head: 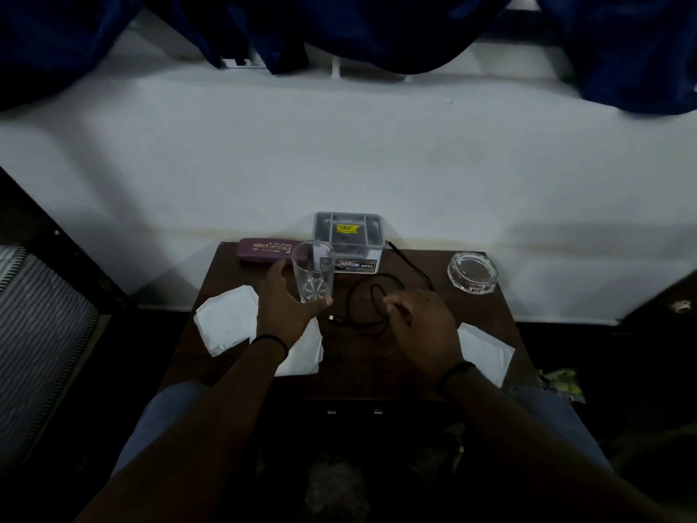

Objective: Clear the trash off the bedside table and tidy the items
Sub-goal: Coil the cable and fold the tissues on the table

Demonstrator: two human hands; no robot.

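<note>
Two hands over bedside table [471, 307]: left hand [288, 303] grasps glass [313, 271] frame centre; right hand [422, 322] curled, pinching black cable [367, 296].

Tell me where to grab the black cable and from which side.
Pinch the cable where its loops overlap, beside the right hand, coming from above. It lies flat in loose coils on the table, so gathering the coils together probably keeps the ends from trailing.

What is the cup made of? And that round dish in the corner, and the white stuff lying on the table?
The cup looks like clear glass: you can see the box through it. The round dish also looks like thick, shiny glass, see-through with chunky edges. The white pieces seem to be soft tissue paper, matte and creased, though thin cloth is possible.
</note>
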